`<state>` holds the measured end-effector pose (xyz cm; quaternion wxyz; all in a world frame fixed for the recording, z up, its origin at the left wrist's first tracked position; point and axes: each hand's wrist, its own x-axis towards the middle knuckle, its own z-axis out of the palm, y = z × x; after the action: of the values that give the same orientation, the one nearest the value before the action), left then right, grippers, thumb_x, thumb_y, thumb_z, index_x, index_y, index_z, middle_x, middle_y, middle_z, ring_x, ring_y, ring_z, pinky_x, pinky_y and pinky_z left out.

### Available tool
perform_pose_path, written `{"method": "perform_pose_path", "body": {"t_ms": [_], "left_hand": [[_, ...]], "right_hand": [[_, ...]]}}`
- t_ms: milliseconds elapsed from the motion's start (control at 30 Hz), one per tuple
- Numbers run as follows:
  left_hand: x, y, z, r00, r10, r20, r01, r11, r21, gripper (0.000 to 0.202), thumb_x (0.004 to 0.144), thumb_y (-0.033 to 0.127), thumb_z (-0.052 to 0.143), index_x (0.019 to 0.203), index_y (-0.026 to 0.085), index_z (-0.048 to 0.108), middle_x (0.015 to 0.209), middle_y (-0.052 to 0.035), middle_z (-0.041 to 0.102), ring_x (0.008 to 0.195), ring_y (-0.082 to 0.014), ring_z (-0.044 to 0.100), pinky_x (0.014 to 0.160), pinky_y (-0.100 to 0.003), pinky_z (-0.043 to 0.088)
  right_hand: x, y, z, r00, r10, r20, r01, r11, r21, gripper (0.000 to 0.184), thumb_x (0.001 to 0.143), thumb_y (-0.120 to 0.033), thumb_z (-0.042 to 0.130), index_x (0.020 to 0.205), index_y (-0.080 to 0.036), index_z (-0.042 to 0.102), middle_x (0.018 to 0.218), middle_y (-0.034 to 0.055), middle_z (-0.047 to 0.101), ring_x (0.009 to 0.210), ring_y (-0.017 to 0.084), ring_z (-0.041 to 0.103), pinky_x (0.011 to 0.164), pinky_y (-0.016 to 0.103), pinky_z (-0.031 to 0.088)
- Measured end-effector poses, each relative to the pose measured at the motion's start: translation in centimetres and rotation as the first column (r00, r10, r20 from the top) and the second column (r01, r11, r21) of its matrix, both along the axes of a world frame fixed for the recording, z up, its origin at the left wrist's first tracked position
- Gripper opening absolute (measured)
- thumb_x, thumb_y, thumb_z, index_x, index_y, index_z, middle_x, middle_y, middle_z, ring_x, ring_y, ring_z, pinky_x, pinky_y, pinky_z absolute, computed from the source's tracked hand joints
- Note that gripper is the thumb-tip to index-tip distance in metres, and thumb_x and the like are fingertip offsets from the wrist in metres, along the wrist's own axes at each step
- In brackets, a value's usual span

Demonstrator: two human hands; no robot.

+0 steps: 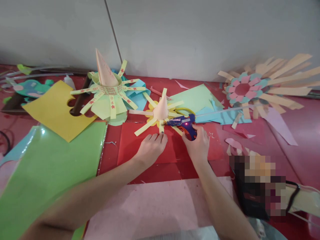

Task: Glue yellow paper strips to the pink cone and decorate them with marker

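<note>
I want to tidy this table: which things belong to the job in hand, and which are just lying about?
In use:
glue gun, in the right hand
small paper cone with pale strips, left hand at one strip

Apparently lying about:
larger cone
yellow sheet
green sheet
pink-and-blue ring

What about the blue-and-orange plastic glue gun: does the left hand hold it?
No, the right hand alone grips the glue gun.

Glue gun (183,120) is smooth plstc, small cone (161,109) matt ppr, green pack (62,166) glossy clear-plstc covered.
</note>
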<state>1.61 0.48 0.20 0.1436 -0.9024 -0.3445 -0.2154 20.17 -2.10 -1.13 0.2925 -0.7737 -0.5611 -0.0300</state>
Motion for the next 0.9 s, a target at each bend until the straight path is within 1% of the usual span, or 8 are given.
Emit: {"method": "perform_pose_path", "body": {"t_ms": [167, 267, 367, 500, 567, 667, 800, 900], "left_hand": [[0.0, 0.0, 0.0, 1.0, -0.003, 0.016, 0.003, 0.999, -0.031, 0.01, 0.084, 0.007, 0.053, 0.089, 0.009, 0.062, 0.076, -0.0059, 0.069, 0.063, -0.0152, 0.064, 0.053, -0.025, 0.044], [0.0, 0.0, 0.2, 1.0, -0.003, 0.024, 0.003, 1.0, -0.006, 0.01, 0.086, 0.008, 0.052, 0.088, 0.009, 0.062, 0.074, -0.0052, 0.069, 0.062, -0.0143, 0.063, 0.052, -0.025, 0.044], [0.0, 0.0, 0.3, 1.0, -0.002, 0.029, 0.001, 1.0, 0.017, 0.012, 0.089, 0.012, 0.05, 0.087, 0.009, 0.062, 0.072, -0.0043, 0.068, 0.06, -0.0136, 0.062, 0.051, -0.025, 0.043], [0.1, 0.0, 0.3, 1.0, 0.017, 0.018, -0.017, 1.0, 0.016, 0.016, 0.091, 0.018, 0.049, 0.085, 0.011, 0.062, 0.069, -0.0034, 0.068, 0.059, -0.0131, 0.062, 0.051, -0.025, 0.043], [0.1, 0.0, 0.3, 1.0, 0.021, 0.01, -0.021, 1.0, 0.001, 0.018, 0.092, 0.02, 0.048, 0.084, 0.011, 0.062, 0.068, -0.0034, 0.067, 0.058, -0.0131, 0.061, 0.05, -0.025, 0.042], [0.1, 0.0, 0.2, 1.0, 0.016, 0.017, -0.016, 1.0, -0.009, 0.018, 0.092, 0.021, 0.049, 0.085, 0.011, 0.062, 0.069, -0.0039, 0.067, 0.06, -0.0137, 0.062, 0.051, -0.025, 0.043], [0.0, 0.0, 0.2, 1.0, 0.005, 0.028, -0.005, 1.0, 0.003, 0.015, 0.09, 0.019, 0.051, 0.086, 0.011, 0.063, 0.072, -0.0048, 0.069, 0.062, -0.0139, 0.063, 0.052, -0.024, 0.043], [0.0, 0.0, 0.2, 0.999, 0.007, 0.033, -0.008, 1.0, 0.005, 0.014, 0.09, 0.019, 0.052, 0.086, 0.01, 0.063, 0.073, -0.0047, 0.069, 0.062, -0.0143, 0.063, 0.052, -0.025, 0.042]], "right_hand": [[0.1, 0.1, 0.0, 1.0, -0.006, -0.018, 0.005, 0.999, -0.048, 0.029, 0.073, -0.032, 0.057, 0.098, -0.018, 0.052, 0.097, 0.0105, 0.065, 0.089, 0.025, 0.059, 0.079, 0.04, 0.043], [0.1, 0.1, 0.1, 0.998, -0.017, -0.062, 0.012, 0.996, -0.084, 0.031, 0.073, -0.035, 0.058, 0.098, -0.018, 0.052, 0.101, 0.0119, 0.065, 0.096, 0.027, 0.058, 0.082, 0.042, 0.043], [0.1, 0.1, 0.2, 0.991, -0.043, -0.126, 0.031, 0.995, -0.092, 0.039, 0.071, -0.043, 0.06, 0.1, -0.018, 0.052, 0.101, 0.0123, 0.064, 0.097, 0.028, 0.058, 0.084, 0.044, 0.043], [0.0, 0.1, 0.9, 0.962, -0.098, -0.254, 0.1, 0.995, -0.006, 0.049, 0.07, -0.051, 0.061, 0.105, -0.018, 0.05, 0.1, 0.0105, 0.061, 0.093, 0.025, 0.057, 0.082, 0.041, 0.045], [0.3, 0.2, 1.2, 0.94, -0.124, -0.316, 0.147, 0.988, 0.05, 0.05, 0.071, -0.05, 0.061, 0.107, -0.019, 0.049, 0.101, 0.0097, 0.059, 0.092, 0.023, 0.057, 0.082, 0.039, 0.045], [1.2, 0.4, 1.6, 0.911, -0.182, -0.371, 0.23, 0.969, 0.087, 0.048, 0.071, -0.048, 0.061, 0.107, -0.017, 0.05, 0.1, 0.0091, 0.058, 0.091, 0.022, 0.056, 0.083, 0.038, 0.044], [3.1, 0.9, 1.2, 0.894, -0.272, -0.357, 0.314, 0.947, 0.064, 0.047, 0.072, -0.049, 0.059, 0.104, -0.015, 0.052, 0.099, 0.0102, 0.057, 0.091, 0.023, 0.054, 0.086, 0.041, 0.041], [3.9, 1.1, 0.7, 0.918, -0.314, -0.243, 0.32, 0.947, -0.014, 0.049, 0.071, -0.051, 0.06, 0.103, -0.014, 0.055, 0.1, 0.0138, 0.057, 0.097, 0.028, 0.052, 0.089, 0.048, 0.038]]}}
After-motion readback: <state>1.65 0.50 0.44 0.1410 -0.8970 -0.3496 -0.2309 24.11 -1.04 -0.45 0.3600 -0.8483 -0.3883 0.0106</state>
